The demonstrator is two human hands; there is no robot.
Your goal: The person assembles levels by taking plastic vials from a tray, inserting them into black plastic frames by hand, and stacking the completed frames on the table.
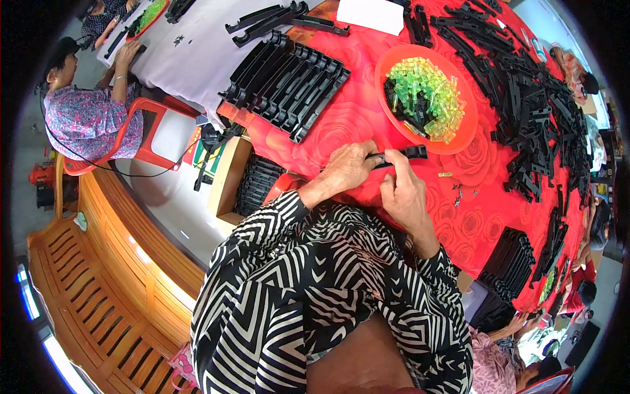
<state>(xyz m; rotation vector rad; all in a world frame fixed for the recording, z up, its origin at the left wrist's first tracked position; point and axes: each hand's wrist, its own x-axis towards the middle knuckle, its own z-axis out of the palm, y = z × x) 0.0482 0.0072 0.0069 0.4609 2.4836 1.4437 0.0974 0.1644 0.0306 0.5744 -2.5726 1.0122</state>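
Close together at the near edge of the red table, both my hands are on one long black plastic strip (413, 153). My left hand (349, 165) is closed round its left end. The fingers of my right hand (403, 190) pinch it near the middle, and the strip's right end sticks out past them. Whatever small part may lie under the fingertips is hidden. Just beyond stands a red bowl (471, 125) with yellow-green clear plastic pieces (436, 98) and some small black parts. Right of my right hand, a few tiny dark bits (457, 197) and one yellowish piece (445, 175) lie on the cloth.
Black strips (289, 85) lie in a row at the back left. A big heap of black strips (538, 125) covers the right side. An open cardboard box (231, 177) holds more at my left. A wooden bench (98, 282) and a seated person (88, 118) are further left.
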